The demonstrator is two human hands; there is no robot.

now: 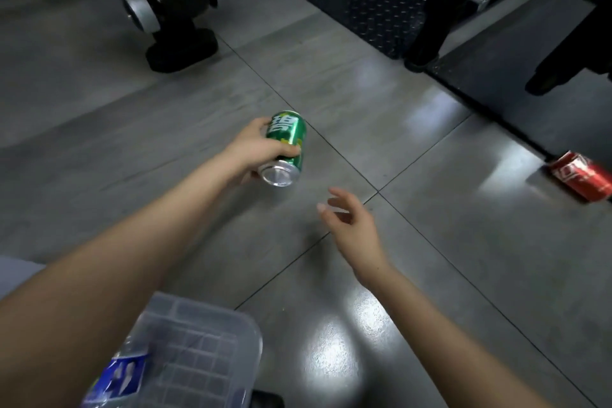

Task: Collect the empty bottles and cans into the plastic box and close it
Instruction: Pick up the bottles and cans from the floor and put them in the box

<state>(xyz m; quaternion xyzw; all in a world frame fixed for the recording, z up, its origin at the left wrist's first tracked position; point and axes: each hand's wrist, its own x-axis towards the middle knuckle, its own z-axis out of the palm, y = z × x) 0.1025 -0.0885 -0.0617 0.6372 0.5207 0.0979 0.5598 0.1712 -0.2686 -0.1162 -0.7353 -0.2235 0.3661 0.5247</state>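
Closest to the person, a clear plastic box (212, 334) sits on the grey tiled floor (430, 258), partly hidden under the left forearm. Inside it lies a clear bottle with a blue label (122, 371). Farther out, the right hand (351, 222) hovers above the floor with its fingers loosely spread, holding nothing and touching nothing. Beyond it, the left hand (255, 149) grips a green can (284, 149) around its side, thumb over the near part. The can is off the floor, its long axis running away from the person, one silver end facing the camera. Well to the right, a red can (583, 175) lies on its side on the floor. Farthest off stand the black feet of exercise machines (182, 50).
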